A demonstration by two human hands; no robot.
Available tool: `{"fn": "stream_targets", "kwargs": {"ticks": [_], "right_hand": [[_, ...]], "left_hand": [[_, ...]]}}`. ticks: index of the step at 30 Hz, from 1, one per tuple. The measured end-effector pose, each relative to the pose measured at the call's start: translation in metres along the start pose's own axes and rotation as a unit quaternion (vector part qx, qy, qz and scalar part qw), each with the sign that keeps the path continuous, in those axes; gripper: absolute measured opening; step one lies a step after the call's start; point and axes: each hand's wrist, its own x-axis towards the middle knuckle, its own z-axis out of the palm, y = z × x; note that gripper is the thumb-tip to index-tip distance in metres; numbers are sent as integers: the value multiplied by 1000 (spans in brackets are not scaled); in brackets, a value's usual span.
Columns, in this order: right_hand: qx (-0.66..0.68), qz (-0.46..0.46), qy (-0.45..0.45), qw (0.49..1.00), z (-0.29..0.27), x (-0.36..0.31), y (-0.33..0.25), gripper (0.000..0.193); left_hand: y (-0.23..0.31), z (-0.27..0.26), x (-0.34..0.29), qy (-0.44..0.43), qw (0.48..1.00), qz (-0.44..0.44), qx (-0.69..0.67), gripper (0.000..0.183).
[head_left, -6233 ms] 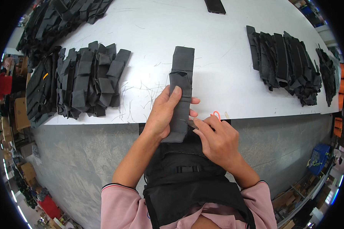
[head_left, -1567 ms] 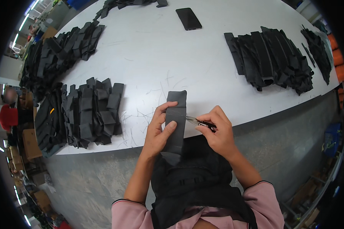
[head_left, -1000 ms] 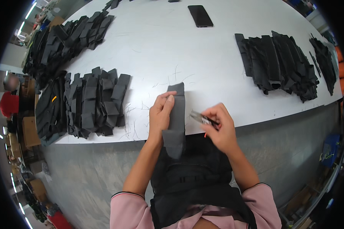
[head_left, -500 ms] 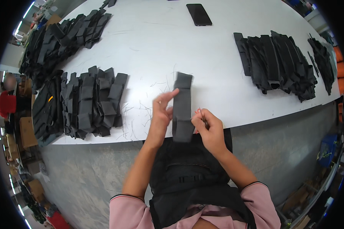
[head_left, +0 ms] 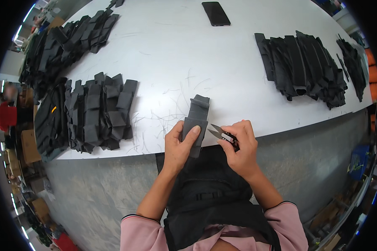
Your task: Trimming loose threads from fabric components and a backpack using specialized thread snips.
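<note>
My left hand (head_left: 179, 144) grips a dark grey fabric strip (head_left: 199, 109), its thumb pressed on top and its fingers beneath. The strip is sewn in folded sections and sticks out over the table's front edge. To its right, my right hand (head_left: 244, 147) holds a pair of thread snips (head_left: 226, 138). Their two pointed blades stand apart, aimed left at the strip's edge without touching it. Loose dark threads (head_left: 155, 125) are scattered on the white table (head_left: 222, 75) left of the strip.
Bundles of similar strips lie at the left (head_left: 100, 113), far left (head_left: 71, 39) and right (head_left: 301, 69). Beside the left bundle is a dark bag-like piece (head_left: 50, 121) with a yellow tab. A black phone (head_left: 216, 14) rests at the back. Another person in red (head_left: 6, 117) is at far left.
My left hand has turned the strip and now pinches it lower, with the thumb on top. My right hand has shifted right, and the snips' blades now point toward the strip.
</note>
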Motion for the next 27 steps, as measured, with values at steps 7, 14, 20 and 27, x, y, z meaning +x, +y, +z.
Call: {"fn": "stream_targets", "kwargs": {"ticks": [7, 14, 20, 27], "right_hand": [[-67, -84, 16, 994, 5, 6, 2, 25], [-67, -92, 42, 993, 6, 1, 2, 23], [-47, -86, 35, 995, 6, 5, 4, 23], [14, -45, -8, 999, 3, 15, -2, 19]], "left_hand": [[4, 4, -5, -22, 999, 19, 23, 22], [4, 4, -7, -13, 1000, 8, 10, 20], [2, 2, -5, -22, 1000, -5, 8, 19], [-8, -3, -4, -16, 996, 20, 86, 22]]}}
